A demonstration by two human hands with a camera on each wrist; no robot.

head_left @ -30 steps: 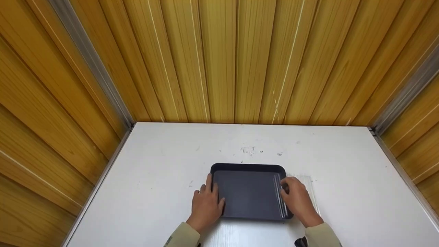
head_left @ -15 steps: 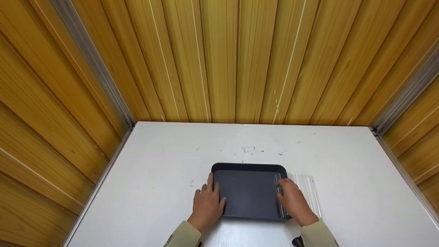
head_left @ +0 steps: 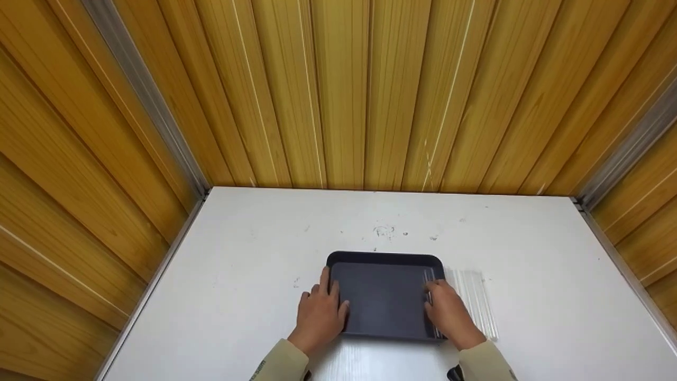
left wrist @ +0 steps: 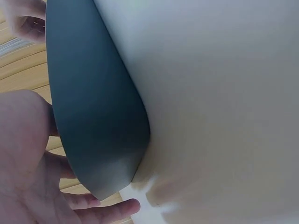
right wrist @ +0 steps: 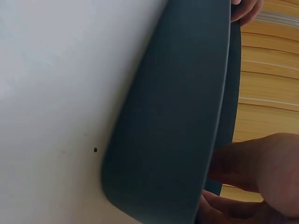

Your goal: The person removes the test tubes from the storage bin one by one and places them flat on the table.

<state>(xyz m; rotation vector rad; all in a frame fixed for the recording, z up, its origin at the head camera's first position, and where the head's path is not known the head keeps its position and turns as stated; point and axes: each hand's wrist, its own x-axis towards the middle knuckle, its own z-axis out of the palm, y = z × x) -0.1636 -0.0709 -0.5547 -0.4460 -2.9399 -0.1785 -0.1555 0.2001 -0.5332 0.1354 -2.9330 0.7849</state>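
Observation:
In the head view a dark rectangular tray (head_left: 382, 301) lies on the white table. Several thin clear sticks (head_left: 428, 275) run along the inside of its right wall. My left hand (head_left: 317, 315) rests at the tray's left rim, its fingers fairly straight and its thumb over the edge. My right hand (head_left: 448, 309) reaches over the right rim, bent fingers and thumb down at the clear sticks. The right wrist view shows its fingers (right wrist: 233, 163) going over the tray wall (right wrist: 173, 112); I cannot tell whether they pinch a stick.
More clear sticks (head_left: 473, 296) lie side by side on the table just right of the tray. Another clear, striped batch (head_left: 349, 362) lies at the front, below the tray. Wood-patterned panels (head_left: 365, 95) wall the table (head_left: 254, 264) at the back and both sides.
My right hand has shifted left and slightly toward me, further over the tray's right edge, uncovering more of the sticks on the table. The left hand stays at the left rim.

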